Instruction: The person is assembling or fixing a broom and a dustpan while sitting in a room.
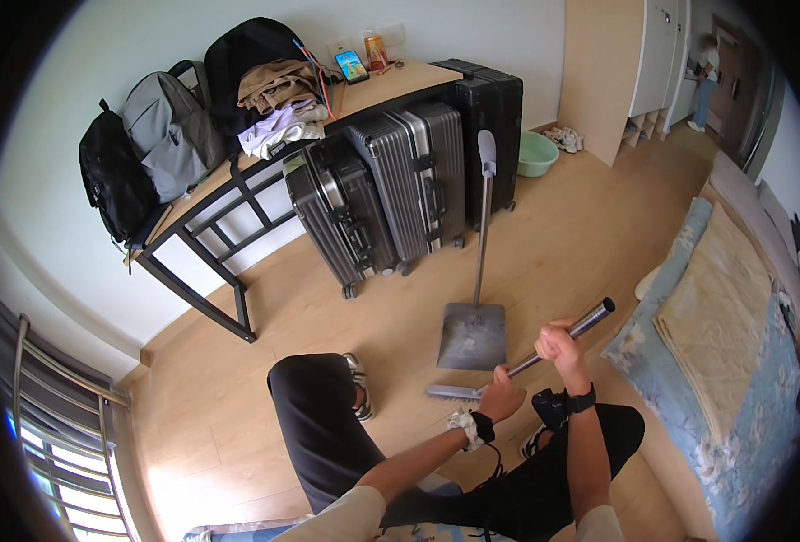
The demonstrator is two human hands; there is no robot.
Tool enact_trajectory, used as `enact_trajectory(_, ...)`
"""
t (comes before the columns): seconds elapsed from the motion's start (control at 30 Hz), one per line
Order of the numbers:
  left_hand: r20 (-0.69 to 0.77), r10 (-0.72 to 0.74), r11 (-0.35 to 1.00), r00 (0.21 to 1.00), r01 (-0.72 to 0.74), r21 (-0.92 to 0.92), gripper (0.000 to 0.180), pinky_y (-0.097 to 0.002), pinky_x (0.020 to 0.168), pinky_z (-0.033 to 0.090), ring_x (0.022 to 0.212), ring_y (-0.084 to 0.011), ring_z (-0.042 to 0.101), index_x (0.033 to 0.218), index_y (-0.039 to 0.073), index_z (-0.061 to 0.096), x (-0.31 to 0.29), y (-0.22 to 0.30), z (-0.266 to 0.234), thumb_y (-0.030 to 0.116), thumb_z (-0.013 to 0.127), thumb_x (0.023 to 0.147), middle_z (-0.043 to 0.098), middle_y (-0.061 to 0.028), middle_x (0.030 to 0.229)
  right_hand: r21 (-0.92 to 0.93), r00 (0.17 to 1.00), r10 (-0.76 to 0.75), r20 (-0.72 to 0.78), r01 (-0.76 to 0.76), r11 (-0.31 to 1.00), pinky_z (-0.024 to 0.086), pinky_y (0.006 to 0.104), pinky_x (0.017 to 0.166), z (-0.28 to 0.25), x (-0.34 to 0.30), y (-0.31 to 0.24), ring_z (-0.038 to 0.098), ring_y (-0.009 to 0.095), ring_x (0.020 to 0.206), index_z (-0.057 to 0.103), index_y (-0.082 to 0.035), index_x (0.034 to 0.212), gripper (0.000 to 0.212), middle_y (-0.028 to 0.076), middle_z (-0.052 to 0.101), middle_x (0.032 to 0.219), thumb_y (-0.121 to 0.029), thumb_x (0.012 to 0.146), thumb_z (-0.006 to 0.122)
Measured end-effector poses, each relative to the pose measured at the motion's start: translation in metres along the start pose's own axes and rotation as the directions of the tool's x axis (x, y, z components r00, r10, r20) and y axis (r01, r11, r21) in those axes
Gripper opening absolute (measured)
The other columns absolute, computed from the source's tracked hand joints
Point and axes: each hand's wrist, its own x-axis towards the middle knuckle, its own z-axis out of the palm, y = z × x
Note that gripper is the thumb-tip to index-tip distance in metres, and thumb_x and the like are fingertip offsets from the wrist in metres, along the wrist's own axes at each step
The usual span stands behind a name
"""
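I sit with both hands closed around the grey handle of a broom (592, 316). My left hand (503, 397) grips it low, near the brush head, with a scrunchie and dark band on that wrist. Higher up, my right hand (560, 347) is wrapped around the shaft. The brush head rests low beside the front edge of a grey dustpan (472, 334). Whether the two touch, I cannot tell. The dustpan lies on the floor with its long handle standing up, and some dust or fluff shows in its pan.
Dark suitcases (413, 172) stand beside a desk (409, 88) bearing backpacks (170, 131), clothes (283, 126) and a phone (351, 66). A bed with blue floral bedding (662, 379) lies to the right. Beyond are a green basin (537, 155), shoes (566, 138) and another person (707, 77).
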Motion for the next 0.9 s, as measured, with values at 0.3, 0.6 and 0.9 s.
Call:
enact_trajectory(0.3, 0.183, -0.152, 0.985, 0.971, 0.164, -0.052, 0.055, -0.0494, 0.078, 0.043, 0.093, -0.0447, 0.053, 0.117, -0.001, 0.029, -0.040, 0.011, -0.001, 0.028, 0.055, 0.077, 0.047, -0.0288, 0.108, 0.103, 0.971, 0.217, 0.098, -0.227, 0.968, 0.017, 0.0249, 0.037, -0.003, 0.005, 0.000, 0.024, 0.007, 0.035, 0.029, -0.008, 0.048, 0.038, -0.003, 0.028, 0.043, -0.004, 0.081, 0.049)
enact_trajectory(0.6, 0.067, 0.015, 0.999, 0.998, -0.017, 0.033, 0.053, -0.0492, 0.074, 0.045, 0.088, -0.0451, 0.054, 0.116, -0.004, 0.029, -0.003, 0.006, 0.005, 0.025, 0.053, 0.078, 0.049, -0.0304, 0.104, 0.006, 0.986, 0.019, 0.167, -0.020, 1.000, 0.016, 0.0255, 0.037, -0.004, -0.005, -0.017, 0.024, 0.007, 0.035, 0.029, -0.007, 0.048, 0.038, -0.002, 0.027, 0.043, -0.004, 0.080, 0.050)
enact_trajectory(0.9, 0.116, -0.063, 0.998, 0.991, 0.061, 0.016, 0.051, -0.0491, 0.076, 0.045, 0.088, -0.0456, 0.054, 0.113, -0.002, 0.032, -0.023, -0.004, -0.002, 0.025, 0.055, 0.076, 0.050, -0.0299, 0.102, 0.094, 0.984, 0.138, 0.112, -0.149, 0.984, 0.017, 0.0258, 0.037, -0.007, 0.006, 0.007, 0.024, 0.007, 0.035, 0.029, -0.009, 0.048, 0.039, -0.002, 0.028, 0.042, -0.006, 0.082, 0.048)
